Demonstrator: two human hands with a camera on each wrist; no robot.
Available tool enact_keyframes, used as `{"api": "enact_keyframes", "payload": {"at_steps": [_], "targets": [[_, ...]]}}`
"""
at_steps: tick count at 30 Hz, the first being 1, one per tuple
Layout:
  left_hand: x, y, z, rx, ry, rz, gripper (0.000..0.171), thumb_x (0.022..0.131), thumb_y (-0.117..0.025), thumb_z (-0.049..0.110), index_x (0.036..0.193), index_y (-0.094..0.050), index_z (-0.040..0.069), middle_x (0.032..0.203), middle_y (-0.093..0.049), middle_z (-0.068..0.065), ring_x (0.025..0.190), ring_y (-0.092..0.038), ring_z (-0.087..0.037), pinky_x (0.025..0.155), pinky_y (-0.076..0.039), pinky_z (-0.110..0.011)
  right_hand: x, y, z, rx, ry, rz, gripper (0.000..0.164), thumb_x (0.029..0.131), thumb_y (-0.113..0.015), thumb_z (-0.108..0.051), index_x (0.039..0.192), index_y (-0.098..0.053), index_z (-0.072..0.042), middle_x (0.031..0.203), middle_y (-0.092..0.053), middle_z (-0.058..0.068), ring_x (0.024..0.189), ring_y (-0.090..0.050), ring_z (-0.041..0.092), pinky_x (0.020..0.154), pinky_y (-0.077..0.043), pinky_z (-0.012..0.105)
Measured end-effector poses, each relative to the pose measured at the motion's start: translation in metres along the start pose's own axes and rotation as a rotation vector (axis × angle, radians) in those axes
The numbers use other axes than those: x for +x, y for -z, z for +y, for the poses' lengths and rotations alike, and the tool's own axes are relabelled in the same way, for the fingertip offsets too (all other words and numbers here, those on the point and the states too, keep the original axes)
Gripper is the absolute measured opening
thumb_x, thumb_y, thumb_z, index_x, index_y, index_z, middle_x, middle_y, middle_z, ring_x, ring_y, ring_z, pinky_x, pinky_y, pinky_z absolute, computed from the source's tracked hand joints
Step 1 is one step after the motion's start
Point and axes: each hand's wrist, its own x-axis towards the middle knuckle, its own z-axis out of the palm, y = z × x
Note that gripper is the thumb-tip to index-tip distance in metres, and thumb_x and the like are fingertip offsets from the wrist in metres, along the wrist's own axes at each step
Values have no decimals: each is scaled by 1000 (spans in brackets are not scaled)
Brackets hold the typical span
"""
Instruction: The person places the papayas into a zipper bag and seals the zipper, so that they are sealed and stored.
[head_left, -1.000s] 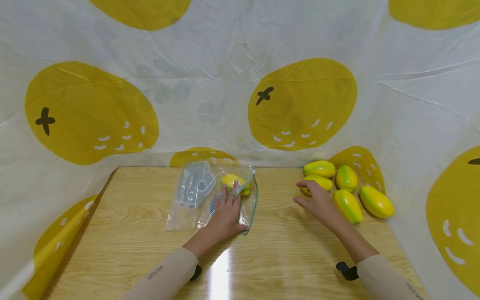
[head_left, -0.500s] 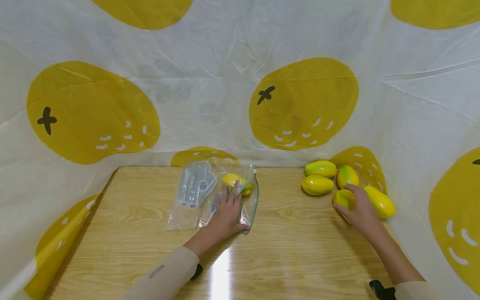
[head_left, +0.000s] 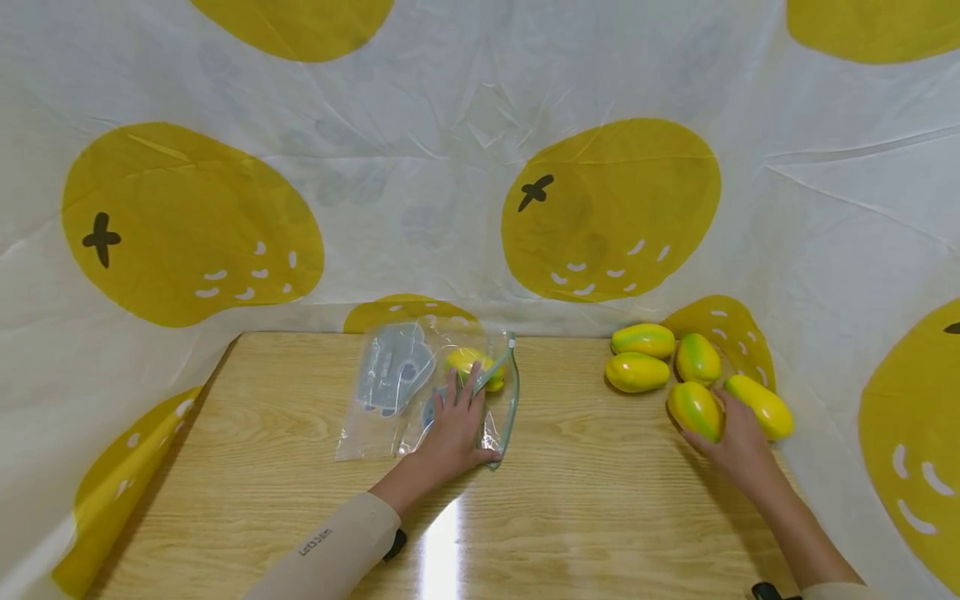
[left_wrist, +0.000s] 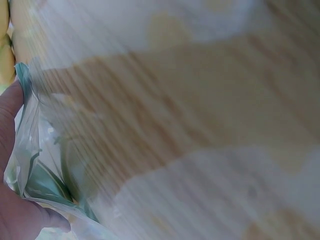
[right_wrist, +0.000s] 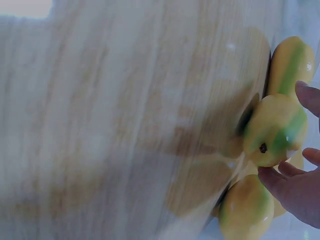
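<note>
In the head view my left hand (head_left: 450, 429) lies with spread fingers across the mouth of a clear zip bag (head_left: 367, 442). Inside the bag is a yellow papaya (head_left: 461, 360), partly hidden by the bag's green zip strip (head_left: 513, 400). The left wrist view has the thumb (left_wrist: 55, 220) and a finger at the bag's parted green edge (left_wrist: 47, 182). To the right, my right hand (head_left: 738, 437) grips a yellow-green papaya (head_left: 693, 408) between thumb and fingers. Its stem end faces the right wrist camera, with fingertips (right_wrist: 272, 177) against the papaya (right_wrist: 275, 130).
Several more papayas lie around the right hand, among them one at the back (head_left: 642, 340), one on the left (head_left: 637, 372) and one on the right (head_left: 761, 407). Fruit-printed cloth (head_left: 420, 225) walls in the wooden table (head_left: 585, 517) at the back and sides.
My right hand has moved right, away from the left papaya, and taken hold of the front one, which has turned in its grasp. The left hand stays on the bag.
</note>
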Motion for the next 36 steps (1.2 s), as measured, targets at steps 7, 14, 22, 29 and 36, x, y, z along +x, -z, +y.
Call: {"api": "enact_keyframes", "payload": {"at_steps": [7,14,22,29,36], "targets": [[-2,1,1,-7,3,-1,120,72,-85,64,158,-33,-2,174,10,-14,155,-2,-54,110,-33,-76,-8,-3,4,15,-21,-65,95,84,-82,-4,150,-20,24,143,-31,52,126,-36,67,97,-35,76],[-3,3,2,-22,-5,-8,122,73,-85,64,159,-30,-3,174,10,-16,154,-2,-56,109,-34,-76,-14,-4,8,46,-43,-132,89,93,-72,-3,154,-11,21,150,-23,51,133,-30,68,102,-31,77],[-2,3,0,-27,0,-3,122,73,-85,63,160,-29,-3,174,10,-16,155,-2,-55,109,-34,-76,-13,0,-1,94,93,-22,86,90,-73,5,155,-19,16,148,-32,49,131,-34,68,103,-29,79],[-3,3,-1,-36,-4,11,121,73,-85,63,160,-31,-2,174,9,-15,155,-2,-55,108,-35,-77,-5,6,-30,55,197,13,84,88,-78,2,157,-30,7,145,-44,40,128,-44,59,112,-37,58],[-2,2,0,-30,-4,15,120,72,-86,63,158,-34,-3,174,6,-16,155,-4,-56,108,-36,-76,1,-1,-57,82,286,-32,82,89,-77,0,159,-33,0,151,-43,36,135,-42,57,118,-25,19]]}}
